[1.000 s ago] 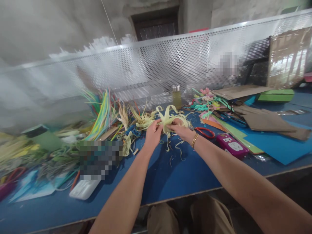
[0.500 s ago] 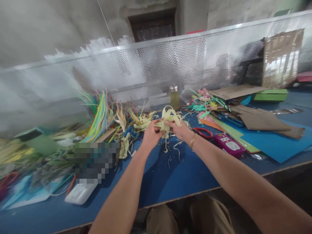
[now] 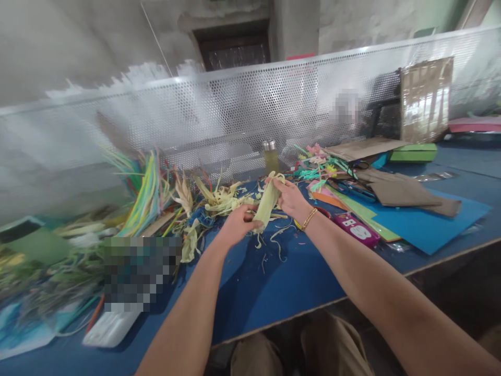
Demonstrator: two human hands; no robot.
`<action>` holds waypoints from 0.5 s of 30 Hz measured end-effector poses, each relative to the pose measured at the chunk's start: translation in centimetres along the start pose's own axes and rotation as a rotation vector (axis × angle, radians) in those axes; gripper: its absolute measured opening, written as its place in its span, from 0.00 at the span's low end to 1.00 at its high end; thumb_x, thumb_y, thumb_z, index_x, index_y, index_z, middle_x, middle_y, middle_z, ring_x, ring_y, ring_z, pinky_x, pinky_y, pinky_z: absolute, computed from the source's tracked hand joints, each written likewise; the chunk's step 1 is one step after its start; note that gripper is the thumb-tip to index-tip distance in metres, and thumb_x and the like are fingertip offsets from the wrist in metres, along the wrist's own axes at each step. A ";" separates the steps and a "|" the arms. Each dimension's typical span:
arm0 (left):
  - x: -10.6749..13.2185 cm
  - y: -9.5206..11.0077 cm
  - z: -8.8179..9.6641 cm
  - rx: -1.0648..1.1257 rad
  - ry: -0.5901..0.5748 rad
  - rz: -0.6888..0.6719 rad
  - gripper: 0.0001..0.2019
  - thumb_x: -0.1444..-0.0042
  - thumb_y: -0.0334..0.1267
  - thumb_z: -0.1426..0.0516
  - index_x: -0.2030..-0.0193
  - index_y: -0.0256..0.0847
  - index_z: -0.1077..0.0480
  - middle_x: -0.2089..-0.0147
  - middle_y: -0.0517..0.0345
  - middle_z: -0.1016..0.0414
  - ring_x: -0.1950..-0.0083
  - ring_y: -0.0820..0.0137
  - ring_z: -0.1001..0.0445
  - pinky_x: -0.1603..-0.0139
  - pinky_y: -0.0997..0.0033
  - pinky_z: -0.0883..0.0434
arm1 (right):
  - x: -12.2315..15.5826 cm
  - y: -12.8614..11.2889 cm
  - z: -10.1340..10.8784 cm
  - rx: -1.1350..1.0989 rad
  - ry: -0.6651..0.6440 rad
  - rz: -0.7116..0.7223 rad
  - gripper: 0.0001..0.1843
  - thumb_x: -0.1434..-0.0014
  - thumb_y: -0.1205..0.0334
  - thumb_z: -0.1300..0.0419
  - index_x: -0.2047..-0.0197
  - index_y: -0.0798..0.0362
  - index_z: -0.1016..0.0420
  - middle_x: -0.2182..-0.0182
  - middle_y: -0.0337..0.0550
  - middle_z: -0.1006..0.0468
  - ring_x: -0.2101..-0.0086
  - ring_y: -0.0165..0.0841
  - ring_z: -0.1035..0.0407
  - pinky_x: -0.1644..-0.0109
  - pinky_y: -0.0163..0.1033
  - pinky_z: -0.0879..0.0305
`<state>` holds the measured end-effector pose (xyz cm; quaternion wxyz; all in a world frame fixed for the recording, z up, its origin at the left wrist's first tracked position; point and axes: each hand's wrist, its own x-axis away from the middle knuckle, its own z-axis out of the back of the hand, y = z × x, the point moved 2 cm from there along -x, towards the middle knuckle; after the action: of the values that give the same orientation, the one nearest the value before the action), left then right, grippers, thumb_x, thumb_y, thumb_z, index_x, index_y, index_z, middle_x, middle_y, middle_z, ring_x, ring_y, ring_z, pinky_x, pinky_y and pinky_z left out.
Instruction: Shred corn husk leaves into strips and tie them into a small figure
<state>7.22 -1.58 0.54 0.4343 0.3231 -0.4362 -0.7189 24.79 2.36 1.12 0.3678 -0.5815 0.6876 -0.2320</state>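
A worktop (image 3: 274,292) runs left to right, with a perforated screen (image 3: 242,109) standing along its far edge. At the centre, the left hand (image 3: 235,225) and right hand (image 3: 291,199) hold a husk strip (image 3: 266,202) between them. A pile of strips (image 3: 156,198) lies to the left, a small bottle (image 3: 270,156) behind, and paper sheets (image 3: 422,230) to the right.

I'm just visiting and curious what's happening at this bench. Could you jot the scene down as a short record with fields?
Left hand: left hand grips the lower end of a pale yellow husk strip
Right hand: right hand pinches the strip's upper end
Strip: stretched taut between both hands, above the blue table
Nearby: loose husk pile, small bottle, pink case
Behind: perforated metal screen
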 end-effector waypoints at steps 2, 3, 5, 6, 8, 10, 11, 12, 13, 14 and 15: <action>0.0 -0.1 0.0 -0.020 -0.018 0.016 0.26 0.58 0.37 0.35 0.50 0.37 0.34 0.69 0.56 0.23 0.66 0.65 0.24 0.64 0.67 0.32 | -0.1 0.0 0.1 -0.064 0.035 -0.013 0.07 0.49 0.59 0.34 0.71 0.53 0.26 0.74 0.39 0.23 0.70 0.32 0.28 0.65 0.38 0.31; -0.1 -0.2 -0.1 -0.031 -0.027 0.023 0.27 0.58 0.37 0.35 0.50 0.37 0.34 0.69 0.56 0.23 0.66 0.65 0.24 0.64 0.67 0.32 | 0.0 0.0 0.0 -0.098 0.053 -0.021 0.06 0.47 0.61 0.35 0.71 0.53 0.28 0.75 0.38 0.23 0.70 0.32 0.28 0.64 0.38 0.30; -0.1 -0.3 -0.1 -0.039 -0.047 0.029 0.27 0.58 0.38 0.35 0.49 0.36 0.33 0.70 0.57 0.23 0.67 0.65 0.24 0.65 0.67 0.32 | 0.0 0.0 -0.1 -0.160 0.102 -0.038 0.07 0.44 0.64 0.38 0.72 0.52 0.31 0.76 0.36 0.25 0.72 0.30 0.28 0.65 0.38 0.30; -0.1 -0.3 -0.2 -0.039 -0.059 0.032 0.27 0.58 0.38 0.36 0.49 0.36 0.33 0.70 0.57 0.24 0.67 0.65 0.25 0.66 0.68 0.33 | 0.1 0.1 -0.1 -0.183 0.132 -0.046 0.08 0.43 0.65 0.40 0.72 0.52 0.33 0.77 0.35 0.27 0.73 0.30 0.28 0.66 0.38 0.29; -0.1 -0.4 -0.3 -0.033 -0.075 0.038 0.27 0.58 0.39 0.36 0.50 0.35 0.33 0.71 0.57 0.24 0.68 0.66 0.25 0.66 0.68 0.33 | 0.1 0.1 -0.2 -0.215 0.184 -0.063 0.09 0.41 0.67 0.43 0.73 0.51 0.36 0.79 0.34 0.29 0.76 0.28 0.31 0.70 0.35 0.30; -0.1 -0.5 -0.4 -0.028 -0.090 0.046 0.25 0.58 0.39 0.36 0.51 0.35 0.33 0.70 0.56 0.23 0.68 0.67 0.26 0.66 0.69 0.33 | 0.0 0.0 -0.2 -0.245 0.210 -0.088 0.10 0.40 0.69 0.47 0.72 0.51 0.38 0.81 0.33 0.32 0.80 0.26 0.35 0.75 0.32 0.34; -0.1 -0.5 -0.4 -0.026 -0.101 0.051 0.24 0.57 0.39 0.36 0.52 0.36 0.32 0.70 0.56 0.23 0.68 0.67 0.25 0.66 0.69 0.33 | 0.0 -0.1 -0.1 -0.262 0.217 -0.105 0.10 0.40 0.70 0.48 0.72 0.51 0.39 0.82 0.32 0.34 0.82 0.24 0.39 0.78 0.30 0.38; -0.1 -0.5 -0.5 -0.021 -0.115 0.055 0.23 0.57 0.39 0.36 0.53 0.36 0.32 0.69 0.55 0.23 0.68 0.67 0.25 0.65 0.69 0.33 | 0.0 -0.2 -0.1 -0.277 0.220 -0.127 0.10 0.39 0.70 0.50 0.72 0.51 0.40 0.82 0.31 0.36 0.84 0.23 0.42 0.80 0.29 0.42; -0.1 -0.5 -0.5 -0.015 -0.132 0.057 0.22 0.57 0.39 0.36 0.53 0.36 0.31 0.68 0.55 0.22 0.67 0.67 0.25 0.64 0.69 0.33 | -0.1 -0.4 0.1 -0.286 0.224 -0.148 0.10 0.39 0.70 0.51 0.72 0.51 0.41 0.83 0.30 0.38 0.85 0.22 0.46 0.82 0.28 0.46; 0.0 -0.4 -0.6 -0.010 -0.151 0.057 0.21 0.57 0.39 0.36 0.54 0.36 0.31 0.67 0.54 0.22 0.67 0.68 0.25 0.64 0.69 0.33 | -0.1 -0.5 0.2 -0.290 0.230 -0.166 0.09 0.39 0.70 0.52 0.71 0.51 0.41 0.84 0.29 0.40 0.86 0.22 0.49 0.83 0.27 0.50; 0.0 -0.4 -0.7 -0.007 -0.167 0.056 0.20 0.56 0.39 0.36 0.56 0.37 0.30 0.66 0.54 0.22 0.66 0.68 0.25 0.63 0.69 0.32 | 0.0 -0.7 0.3 -0.289 0.238 -0.179 0.09 0.38 0.69 0.53 0.71 0.51 0.41 0.85 0.28 0.43 0.87 0.21 0.52 0.84 0.27 0.53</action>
<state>7.69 -1.72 -0.09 0.4174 0.2482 -0.4772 -0.7324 25.49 2.26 1.49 0.1745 -0.6556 0.6978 -0.2296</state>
